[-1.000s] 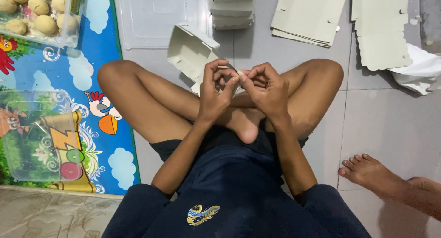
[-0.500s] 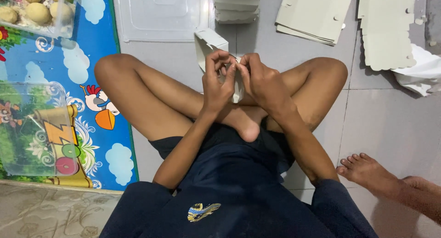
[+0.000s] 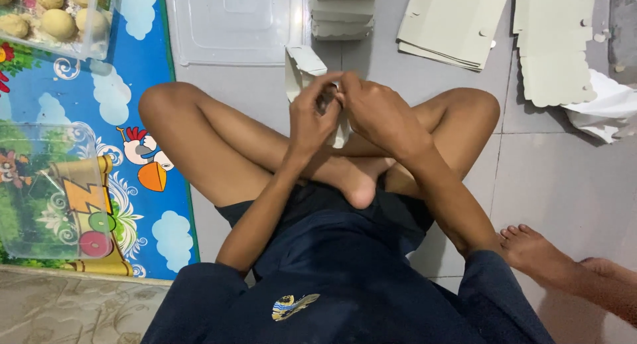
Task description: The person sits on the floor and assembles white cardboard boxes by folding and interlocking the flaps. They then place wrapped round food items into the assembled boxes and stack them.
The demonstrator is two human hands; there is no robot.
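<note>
A small pale grey-green cardboard box (image 3: 306,75), partly folded, stands up between the two hands above the person's crossed legs, over the grey tiled floor (image 3: 570,178); one folded flap juts up and to the left, and the lower edge shows below the fingers, while the middle of it is hidden behind them. The left hand (image 3: 312,115) closes its fingers round the box's left side, and the right hand (image 3: 378,115) pinches the box from the right, fingertips of both hands meeting at its top edge. Just beyond the box lies a clear plastic lid (image 3: 232,25), flat on the floor, and beside it a short stack of folded boxes (image 3: 342,12) of the same pale card. Farther right sit two piles of flat, unfolded card blanks (image 3: 451,22), one with a scalloped edge, and near them crumpled white paper (image 3: 607,108) at the frame's edge. On the left a bright cartoon play mat (image 3: 126,112) in blue carries a clear tub (image 3: 50,191) and, at the top corner, a clear container of round pale dough balls (image 3: 50,12). Another person's bare foot (image 3: 537,254) rests on the tiles at the lower right
</note>
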